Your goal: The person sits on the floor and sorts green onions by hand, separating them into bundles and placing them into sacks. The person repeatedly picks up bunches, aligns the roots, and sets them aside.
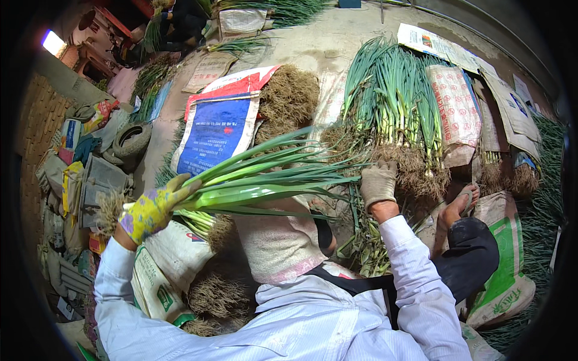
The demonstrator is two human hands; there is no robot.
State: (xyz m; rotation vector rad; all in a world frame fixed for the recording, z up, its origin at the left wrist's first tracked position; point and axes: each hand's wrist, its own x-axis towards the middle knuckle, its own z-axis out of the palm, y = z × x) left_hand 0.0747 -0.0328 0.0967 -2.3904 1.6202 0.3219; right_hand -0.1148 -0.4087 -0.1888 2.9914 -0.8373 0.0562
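Observation:
My left hand (156,208), in a yellow and purple patterned glove, grips a bunch of green onions (253,182). Its roots stick out to the left of the hand and its leaves fan out to the right. My right hand (379,182), in a beige glove, is over the root ends of the green onions lying at right; its fingers point away from me and are partly hidden, so whether it holds anything is unclear. Those green onions (393,104) lie with leaves away from me and brown roots (397,158) near. A pale towel (280,239) covers my lap.
Woven sacks, one blue and red (216,131), cover more green onions with bushy roots (289,94). Trimmed leaves (368,248) litter the floor near my foot (458,205). At left are a tire (132,141) and a grey crate (101,180). Another person (183,22) crouches at upper left.

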